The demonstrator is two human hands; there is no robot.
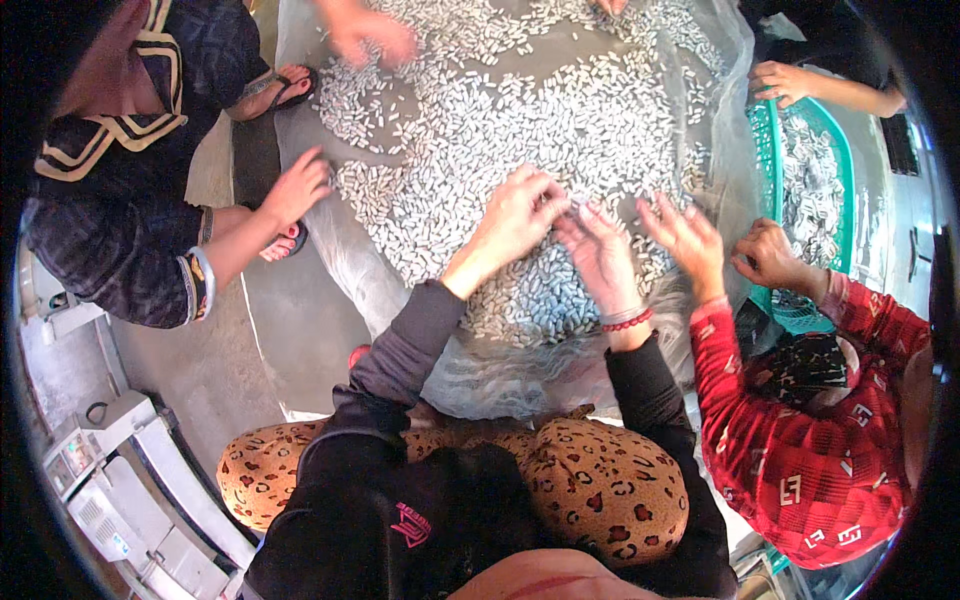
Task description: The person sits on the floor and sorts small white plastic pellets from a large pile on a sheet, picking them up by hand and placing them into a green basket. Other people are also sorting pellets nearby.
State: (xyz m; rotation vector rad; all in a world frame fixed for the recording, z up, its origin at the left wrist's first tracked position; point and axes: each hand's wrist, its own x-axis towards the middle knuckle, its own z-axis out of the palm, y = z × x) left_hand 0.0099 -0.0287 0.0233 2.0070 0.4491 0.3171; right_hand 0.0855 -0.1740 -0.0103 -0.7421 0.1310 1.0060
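Countless small silvery-white cylindrical pieces (530,110) lie spread over a sheet-covered surface. Over them my left hand (513,218) has its thumb and fingers pinched together; whatever is between the tips is too small to make out. Close against those fingertips is my right hand (600,262), its fingers stretched out and slightly curved, with a red bead bracelet (627,321) at the wrist. Below and between my hands is a denser, bluish-looking heap of the same pieces (545,290).
A co-worker in red sleeves has one hand (690,240) beside my right hand and another near a green basket (848,170) of pieces. A hand (298,188) reaches in from the left, and a blurred one (370,35) from the far side. Translucent sheeting (490,380) borders the pile.
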